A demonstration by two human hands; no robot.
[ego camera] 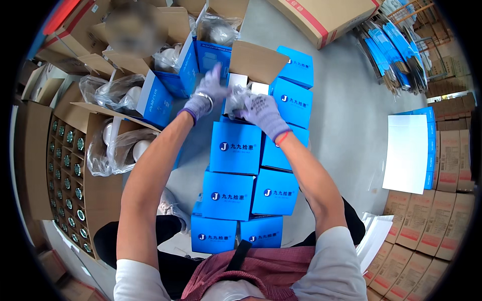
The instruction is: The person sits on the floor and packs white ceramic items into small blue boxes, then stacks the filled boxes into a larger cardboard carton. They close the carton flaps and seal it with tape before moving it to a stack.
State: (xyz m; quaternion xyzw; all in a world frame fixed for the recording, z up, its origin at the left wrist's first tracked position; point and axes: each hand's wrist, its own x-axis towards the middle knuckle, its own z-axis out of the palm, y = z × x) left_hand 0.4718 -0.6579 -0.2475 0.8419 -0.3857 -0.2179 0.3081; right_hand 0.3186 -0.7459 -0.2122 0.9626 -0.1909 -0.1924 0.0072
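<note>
My right hand (260, 111), in a light purple knit glove, is closed on crumpled clear plastic wrap (238, 96) inside an open blue carton (227, 107) with a raised cardboard flap (258, 62). White box-like pieces (260, 88) show inside that carton. My left hand (211, 88), gloved alike, is just left of the carton with its fingers apart, holding nothing. Closed blue cartons (235, 146) stand in two columns between the carton and my body. At the left, open blue cartons (153, 99) hold white rounded items in clear plastic bags (128, 96).
A divided cardboard box (67, 161) with several round-topped items lies at the left. A large brown carton (320, 17) is at the top. Flattened blue cardboard (391, 49) is stacked at upper right. White sheets (406, 150) and stacked brown boxes (425, 222) stand at the right.
</note>
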